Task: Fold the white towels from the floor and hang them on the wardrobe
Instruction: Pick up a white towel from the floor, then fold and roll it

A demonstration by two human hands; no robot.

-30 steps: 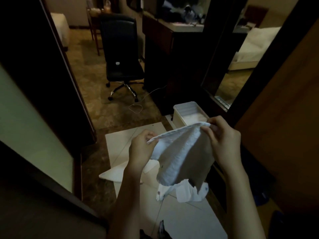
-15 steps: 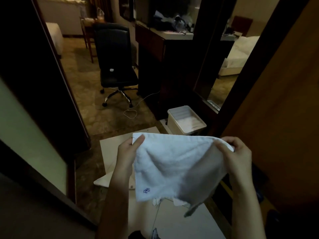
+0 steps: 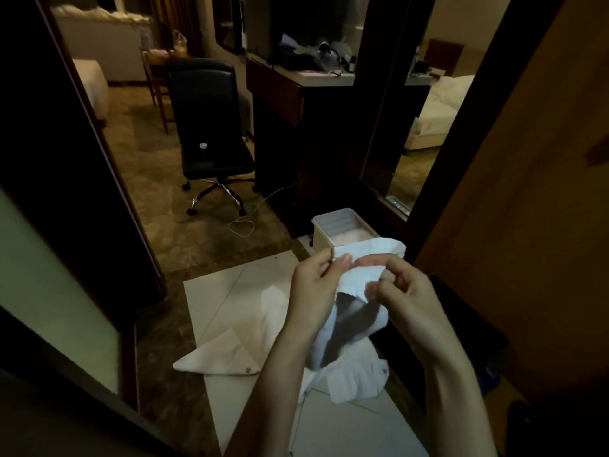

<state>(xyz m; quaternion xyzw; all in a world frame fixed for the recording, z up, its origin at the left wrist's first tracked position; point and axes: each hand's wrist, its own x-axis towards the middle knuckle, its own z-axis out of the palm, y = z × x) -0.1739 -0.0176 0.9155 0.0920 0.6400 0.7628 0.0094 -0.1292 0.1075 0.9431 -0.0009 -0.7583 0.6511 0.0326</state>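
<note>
You have the towel (image 3: 354,305) in both hands, up in the air above the pale floor mat (image 3: 230,298): your left hand (image 3: 316,291) pinches the top edge between thumb and curled fingers, and your right hand (image 3: 405,298) pinches the same edge just beside it, so the two corners are almost touching. The rest of the cloth hangs down in a loose, uneven bunch between your forearms. That is the weak point. With only fingertip pinches, one corner could slip as you close the fold, and the towel would fall open or drop onto the towels on the floor (image 3: 230,357) directly under it. Because the hanging part is twisted, the halves may also fail to line up, and a lopsided fold would likely slide off the wardrobe once hung. Just beyond the towel stands a white bin (image 3: 333,225); a swinging tail of cloth could catch its rim. Further past the bin, a thin cable (image 3: 244,225) loops across the floor in front of the office chair (image 3: 211,133), a trip risk if you step that way.
</note>
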